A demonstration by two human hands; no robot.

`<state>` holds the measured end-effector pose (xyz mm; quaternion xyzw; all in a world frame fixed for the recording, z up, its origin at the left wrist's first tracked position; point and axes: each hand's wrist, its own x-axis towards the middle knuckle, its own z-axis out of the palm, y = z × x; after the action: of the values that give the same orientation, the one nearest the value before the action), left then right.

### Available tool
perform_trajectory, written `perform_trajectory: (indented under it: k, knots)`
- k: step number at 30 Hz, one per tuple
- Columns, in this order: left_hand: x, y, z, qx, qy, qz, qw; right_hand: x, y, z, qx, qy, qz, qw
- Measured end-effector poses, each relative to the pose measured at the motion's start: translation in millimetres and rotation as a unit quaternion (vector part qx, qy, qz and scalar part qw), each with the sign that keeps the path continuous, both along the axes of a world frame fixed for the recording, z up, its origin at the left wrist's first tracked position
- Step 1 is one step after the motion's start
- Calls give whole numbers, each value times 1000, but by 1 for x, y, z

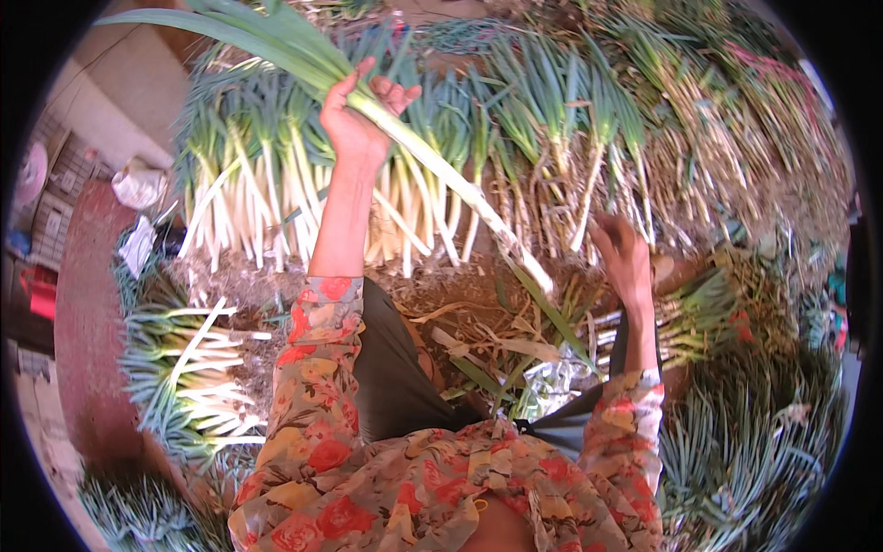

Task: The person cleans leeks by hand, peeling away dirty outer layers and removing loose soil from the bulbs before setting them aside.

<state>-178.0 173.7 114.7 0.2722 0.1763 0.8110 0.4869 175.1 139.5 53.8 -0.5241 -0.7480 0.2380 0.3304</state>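
Note:
A long green onion stalk (441, 165) slants across the middle, its leaves at the upper left and its white end low on the right. My left hand (365, 110) is around its upper part, thumb and fingers partly spread. A strip of green leaf (552, 314) hangs from near the stalk's lower end. My right hand (621, 252) is right of that end, apart from the stalk, fingers curled; whether it pinches anything is not plain. Clean white stalks (227, 207) lie in a row behind my left forearm. Browner, unpeeled stalks (690, 159) lie at the upper right.
More white stalks (214, 372) lie at the left, beside a reddish board (93, 310). Peeled leaf scraps (497, 345) litter the soil between my legs. A further bunch (697, 317) lies right of my right forearm. Dark green leaves (752, 428) fill the lower right.

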Motion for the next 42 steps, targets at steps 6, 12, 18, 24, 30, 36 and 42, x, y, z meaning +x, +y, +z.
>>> perform_trajectory:
  k: [6,12,18,24,30,36,42]
  knots:
    - [85,18,-32,4,-42,-189,981,-67,11,16,-28,211,138,967]
    - [106,22,-45,-50,-11,-201,978,-73,21,-15,-196,375,153,893]
    - [92,32,-52,-54,-15,-160,986,-62,-15,-34,-146,206,149,956]
    - [91,36,-48,-114,2,-75,991,-59,-31,-65,252,17,51,966]
    - [51,43,-45,-126,-17,-55,990,-8,-51,-88,-194,522,-27,830]
    - [32,35,-36,-96,-19,1,995,66,-72,-131,-185,420,-185,869]
    - [77,29,-20,-116,1,-8,993,62,-54,-104,96,-182,-138,969]
